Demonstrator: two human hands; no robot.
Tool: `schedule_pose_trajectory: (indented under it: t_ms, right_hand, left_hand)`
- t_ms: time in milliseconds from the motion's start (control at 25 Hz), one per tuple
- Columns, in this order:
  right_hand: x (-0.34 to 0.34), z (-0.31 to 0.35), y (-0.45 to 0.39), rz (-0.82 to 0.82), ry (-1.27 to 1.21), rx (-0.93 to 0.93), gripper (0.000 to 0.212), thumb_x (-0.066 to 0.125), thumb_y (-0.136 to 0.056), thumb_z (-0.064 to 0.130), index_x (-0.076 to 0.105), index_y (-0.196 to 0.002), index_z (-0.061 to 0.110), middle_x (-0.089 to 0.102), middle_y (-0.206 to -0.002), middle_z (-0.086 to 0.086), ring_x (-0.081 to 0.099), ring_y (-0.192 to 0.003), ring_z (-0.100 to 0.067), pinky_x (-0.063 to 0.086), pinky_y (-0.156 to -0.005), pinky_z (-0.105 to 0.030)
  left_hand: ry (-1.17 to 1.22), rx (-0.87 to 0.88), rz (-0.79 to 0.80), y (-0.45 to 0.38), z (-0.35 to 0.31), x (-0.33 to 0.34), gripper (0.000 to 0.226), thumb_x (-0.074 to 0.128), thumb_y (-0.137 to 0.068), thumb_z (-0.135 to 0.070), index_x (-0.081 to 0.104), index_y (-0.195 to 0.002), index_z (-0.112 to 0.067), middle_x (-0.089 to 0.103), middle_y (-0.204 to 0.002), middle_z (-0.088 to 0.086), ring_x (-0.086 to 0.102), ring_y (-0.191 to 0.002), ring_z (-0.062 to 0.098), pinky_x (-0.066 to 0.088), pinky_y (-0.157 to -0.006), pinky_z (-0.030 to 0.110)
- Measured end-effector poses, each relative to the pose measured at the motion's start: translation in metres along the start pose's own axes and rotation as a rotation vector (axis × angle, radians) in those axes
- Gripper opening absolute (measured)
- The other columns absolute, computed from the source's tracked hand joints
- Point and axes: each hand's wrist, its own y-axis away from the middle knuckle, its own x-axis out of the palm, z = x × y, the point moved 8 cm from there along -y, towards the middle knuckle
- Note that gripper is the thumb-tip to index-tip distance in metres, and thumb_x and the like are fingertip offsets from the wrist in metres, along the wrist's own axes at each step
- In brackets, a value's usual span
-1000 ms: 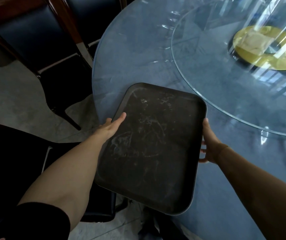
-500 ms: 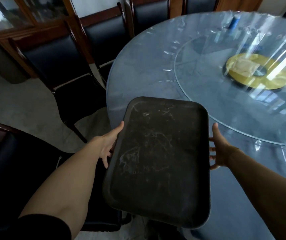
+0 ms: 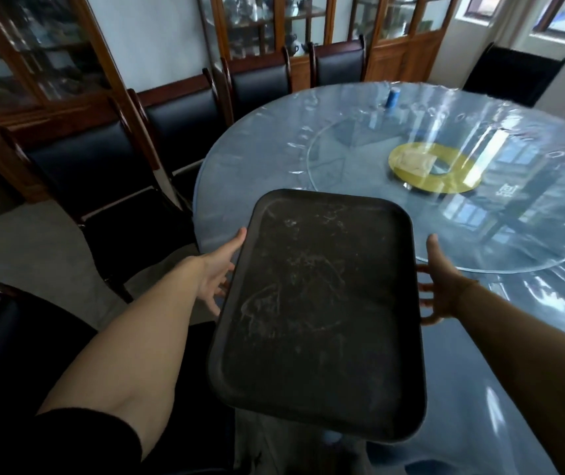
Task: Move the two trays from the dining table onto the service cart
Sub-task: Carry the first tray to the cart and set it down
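Note:
A dark brown rectangular tray (image 3: 318,310), scuffed and bare, is held in the air over the near edge of the round dining table (image 3: 260,159). My left hand (image 3: 217,272) grips its left long edge, thumb on the rim and fingers underneath. On the opposite long edge my right hand (image 3: 440,286) holds it the same way. No second tray and no service cart are in view.
The table wears a clear plastic cover and carries a glass turntable (image 3: 479,214) with a yellow centre disc (image 3: 435,173) and a small blue cylinder (image 3: 393,97). Black-cushioned wooden chairs (image 3: 103,173) ring the table's left and far sides. Glass-door wooden cabinets (image 3: 34,63) line the wall.
The tray has come up off the table and toward me in both hands. My view has tilted up, now showing the chairs, cabinets and far side of the table.

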Motion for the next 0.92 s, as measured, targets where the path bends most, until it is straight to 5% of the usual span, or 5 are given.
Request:
schedule_pose_trajectory:
  t_ms: [720,920]
  right_hand:
    - [-0.201,-0.099,0.114,-0.216,-0.282,-0.079,0.092,0.024,-0.071,0.093,0.055,-0.123,0.024,0.053,-0.125,-0.012,0.048,-0.117,-0.035,0.036,-0.097,-0.058]
    - [-0.28,-0.176,0.18,-0.309,-0.442,-0.107,0.093,0.027,-0.066,0.095,0.06,-0.117,0.024,0.057,-0.111,-0.009,0.053,-0.099,-0.03,0.043,-0.08,-0.052]
  left_hand:
    - [-0.245,0.145,0.183,0.046,-0.049,0.186,0.121,0.029,-0.062,-0.099,0.048,-0.141,-0.01,0.052,-0.138,0.019,0.045,-0.129,0.038,0.03,-0.105,0.072]
    - [-0.393,0.2,0.267,0.081,-0.045,0.283,0.113,0.028,-0.068,-0.096,0.049,-0.139,-0.01,0.054,-0.137,0.02,0.048,-0.128,0.038,0.029,-0.106,0.072]
